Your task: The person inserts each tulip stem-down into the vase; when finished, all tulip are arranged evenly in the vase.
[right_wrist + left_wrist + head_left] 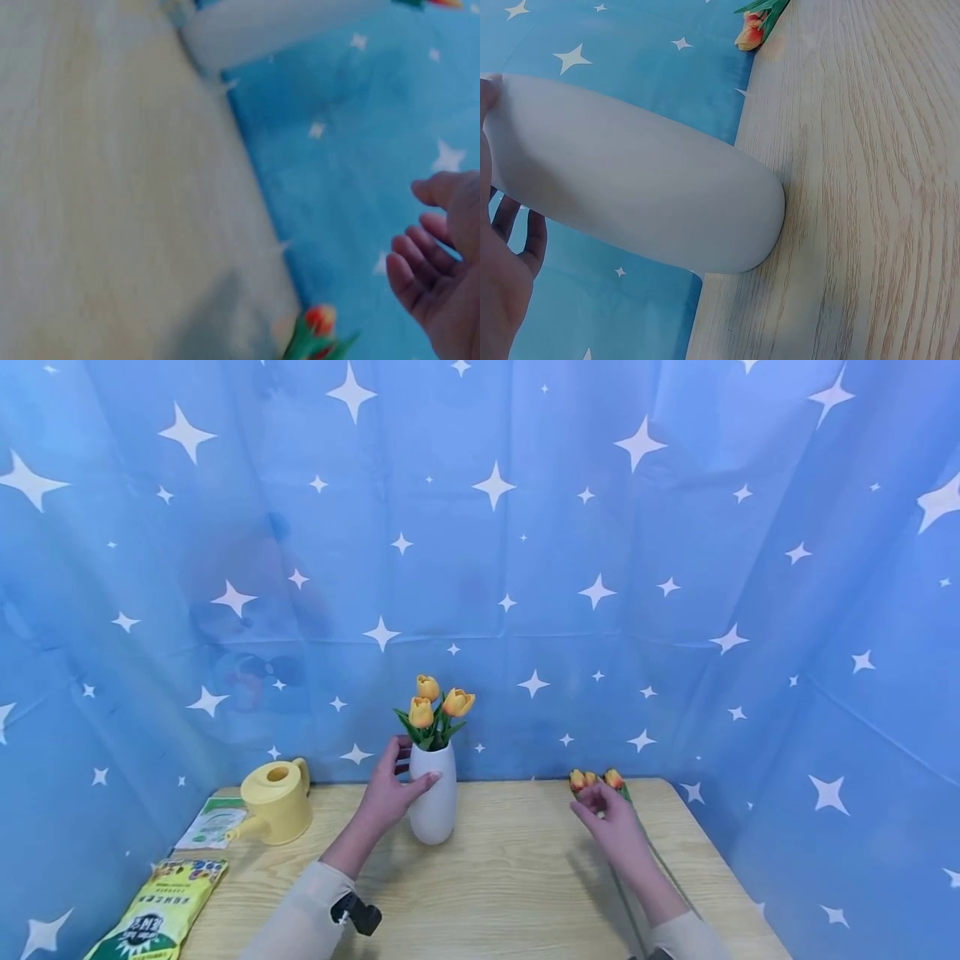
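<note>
A white vase stands upright near the back edge of the table, with several yellow-orange tulips and green leaves rising from its mouth. My left hand grips the vase's upper left side, thumb across the front and fingers behind. In the left wrist view the vase fills the middle, its base on the wood. Over at the right, my right hand hovers above several orange-red tulips lying on the table, their long stems running toward me. Its fingers are loosely bent around nothing.
A yellow watering can sits at the back left beside a white-and-green packet. Closer to me, a yellow-green bag lies along the left edge of the wooden table. A blue star-patterned curtain hangs right behind.
</note>
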The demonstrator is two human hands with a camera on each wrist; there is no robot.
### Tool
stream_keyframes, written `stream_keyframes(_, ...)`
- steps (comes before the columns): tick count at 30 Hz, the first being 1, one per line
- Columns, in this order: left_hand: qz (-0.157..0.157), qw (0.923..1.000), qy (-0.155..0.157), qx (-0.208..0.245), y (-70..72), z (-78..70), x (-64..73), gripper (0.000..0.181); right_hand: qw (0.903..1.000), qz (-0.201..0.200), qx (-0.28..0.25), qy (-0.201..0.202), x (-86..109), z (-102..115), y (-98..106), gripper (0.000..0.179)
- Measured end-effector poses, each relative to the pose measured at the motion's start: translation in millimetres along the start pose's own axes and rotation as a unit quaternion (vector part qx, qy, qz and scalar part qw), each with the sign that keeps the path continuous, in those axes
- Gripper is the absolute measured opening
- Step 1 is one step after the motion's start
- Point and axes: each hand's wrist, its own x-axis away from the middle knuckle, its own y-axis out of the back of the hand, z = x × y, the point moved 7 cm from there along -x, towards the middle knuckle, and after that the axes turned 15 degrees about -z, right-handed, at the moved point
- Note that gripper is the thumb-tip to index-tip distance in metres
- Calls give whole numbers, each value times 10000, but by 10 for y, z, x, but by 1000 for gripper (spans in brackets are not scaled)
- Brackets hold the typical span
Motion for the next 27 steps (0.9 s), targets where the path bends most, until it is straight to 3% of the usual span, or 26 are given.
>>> stream_keyframes(3, -19, 10000, 50, -7, 15, 5, -1, 77, 9991, -50, 348, -246, 28, -203, 79, 25)
stream_keyframes(9, 2, 10000, 36, -1, 14, -2, -13, 79, 9974, -52, 565, -449, 59, -465, 130, 32)
stream_keyframes(27, -7, 10000, 34, -30, 5, 14, 8, 79, 9900, 154, 1367, -310, 101, -915, -33, 41)
